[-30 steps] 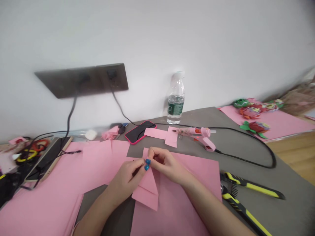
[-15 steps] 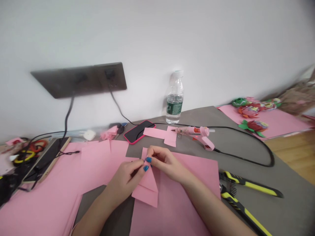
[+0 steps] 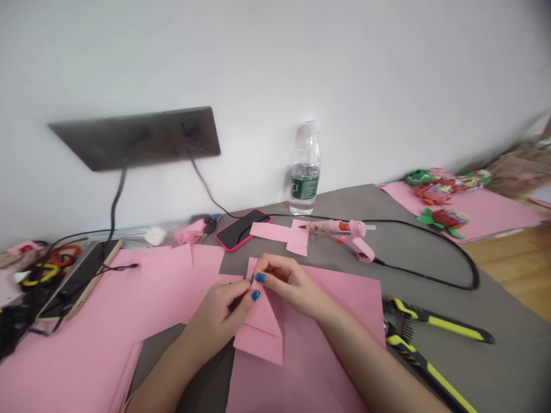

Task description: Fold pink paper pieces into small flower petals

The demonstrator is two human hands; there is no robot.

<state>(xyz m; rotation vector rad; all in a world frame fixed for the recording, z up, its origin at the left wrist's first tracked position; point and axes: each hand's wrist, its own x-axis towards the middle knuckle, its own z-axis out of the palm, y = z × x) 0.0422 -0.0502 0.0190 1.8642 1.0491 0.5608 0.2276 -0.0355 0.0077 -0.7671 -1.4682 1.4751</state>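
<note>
Pinching a folded piece of pink paper at its narrow upper end, the left hand and the right hand meet above it, fingers curled and pressed together, not spread. Two blue-painted nails show at the pinch; exactly which fingers grip is hidden. The folded piece lies at the centre of the work area, over a large pink sheet, and tapers upward from a layered lower flap. So far, at least one crease and the tapered shape are formed, while the upper end remains covered by the fingers, so its folds cannot be judged. Left of the hands lies more pink paper, flat, with short cuts along its far edge. On the grey mat at right rest yellow-and-black handled shears. Farther on, a pink hot glue gun trails a black cord, beside two flat pink paper strips crossed in a T and a pink-edged phone. Finished paper flowers sit on a pink sheet at far right. A water bottle stands against the wall.
</note>
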